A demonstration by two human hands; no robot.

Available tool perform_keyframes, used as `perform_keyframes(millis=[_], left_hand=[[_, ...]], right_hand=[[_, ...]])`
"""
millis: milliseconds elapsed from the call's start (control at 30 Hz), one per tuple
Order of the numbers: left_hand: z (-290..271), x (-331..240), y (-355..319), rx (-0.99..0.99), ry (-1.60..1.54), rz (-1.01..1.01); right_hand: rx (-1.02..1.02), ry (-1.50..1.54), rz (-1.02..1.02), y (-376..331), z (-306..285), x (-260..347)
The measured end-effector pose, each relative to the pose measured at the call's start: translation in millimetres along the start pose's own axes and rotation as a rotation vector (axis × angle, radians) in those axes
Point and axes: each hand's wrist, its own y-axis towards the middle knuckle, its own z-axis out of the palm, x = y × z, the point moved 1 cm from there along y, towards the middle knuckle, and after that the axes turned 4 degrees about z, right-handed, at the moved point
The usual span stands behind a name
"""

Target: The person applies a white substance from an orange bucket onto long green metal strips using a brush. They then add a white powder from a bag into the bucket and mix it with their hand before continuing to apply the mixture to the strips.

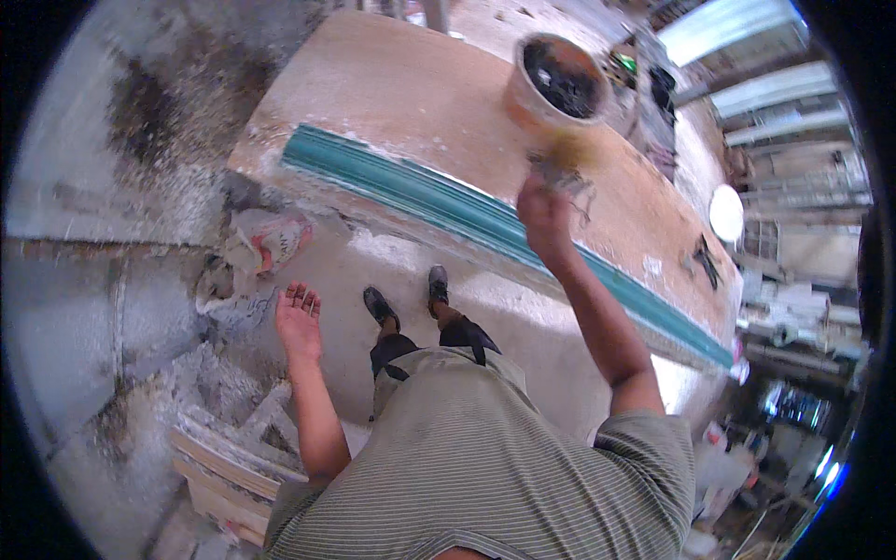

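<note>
My right hand (543, 217) is raised over the long green moulding (411, 194), its fingers closed on a yellowish-brown tuft (571, 149) with loose grey strands hanging beside it. Motion smears the tuft, so its exact kind is unclear. Just beyond it stands a pale round bucket (523, 101) with dark, wet-looking stuff inside. The moulding runs lengthwise along the near edge of a broad tabletop (373, 79). My left hand (298, 322) hangs in the air left of my body, palm up, fingers loosely apart and holding nothing.
A dark forked tool (707, 261) lies on the table's right end, with a white disc (726, 213) beyond it. Crumpled sacks (271, 241) sit on the floor at left. Below them is a dusty wooden structure (219, 467). Clutter and stacked boards line the right side.
</note>
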Motion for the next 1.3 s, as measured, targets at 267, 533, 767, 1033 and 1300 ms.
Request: perform_keyframes(millis=[267, 533, 767, 1033, 1300], left_hand=[[11.5, 33.6, -35.7, 0.108, 0.034, -0.023], [34.9, 120.3, -114.6, 0.211, -0.011, 0.074], [25.4, 264.6, -242.3, 0.156, -0.085, 0.013], [63.0, 351.1, -395.7, 0.166, 0.049, 0.138], [43.7, 455.6, -490.3, 0.226, -0.017, 0.227]], right_hand=[[-0.194, 0.202, 0.207, -81.3, -101.1, 8.3], [0.026, -0.529, 0.197, -131.8, -194.8, -73.4], [0.116, -0.648, 0.060, -206.2, -304.8, -190.7], [-0.137, -0.318, -0.165, -292.4, -471.3, -299.1], [-0.378, -0.245, -0.005, -392.9, -589.9, -248.0]])
